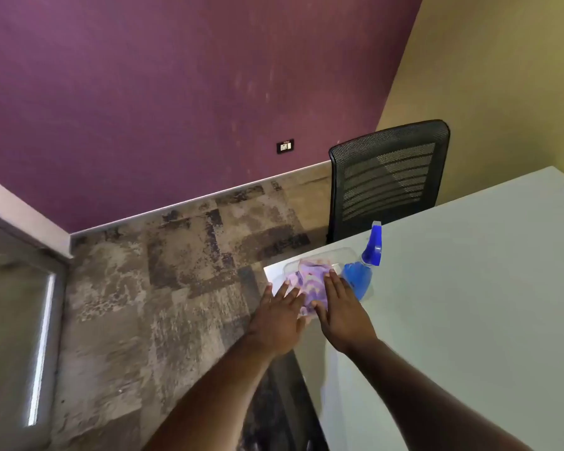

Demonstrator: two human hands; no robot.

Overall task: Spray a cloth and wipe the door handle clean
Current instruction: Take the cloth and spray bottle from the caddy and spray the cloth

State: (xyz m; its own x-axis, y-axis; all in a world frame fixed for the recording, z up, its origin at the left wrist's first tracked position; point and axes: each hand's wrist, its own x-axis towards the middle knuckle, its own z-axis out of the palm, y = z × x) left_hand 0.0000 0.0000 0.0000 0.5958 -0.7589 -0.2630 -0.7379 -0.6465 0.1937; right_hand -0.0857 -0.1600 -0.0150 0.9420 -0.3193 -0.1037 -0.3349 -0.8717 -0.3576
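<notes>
A purple and white patterned cloth [308, 281] lies in a clear plastic tray [334, 254] on the near corner of a white table [469, 288]. A spray bottle [362, 271] with blue liquid and a blue trigger head stands right of the tray. My left hand [279, 317] reaches over the table's edge with fingers spread, its tips at the cloth's left side. My right hand [342, 307] lies flat with fingers together, over the cloth's right part. Neither hand grips anything. No door handle is visible; a door edge [43, 346] shows at the left.
A black mesh office chair [388, 177] stands behind the table against the yellow wall. A purple wall with a socket [285, 146] is ahead. Mottled grey and brown carpet [163, 288] covers the floor between the table and the door.
</notes>
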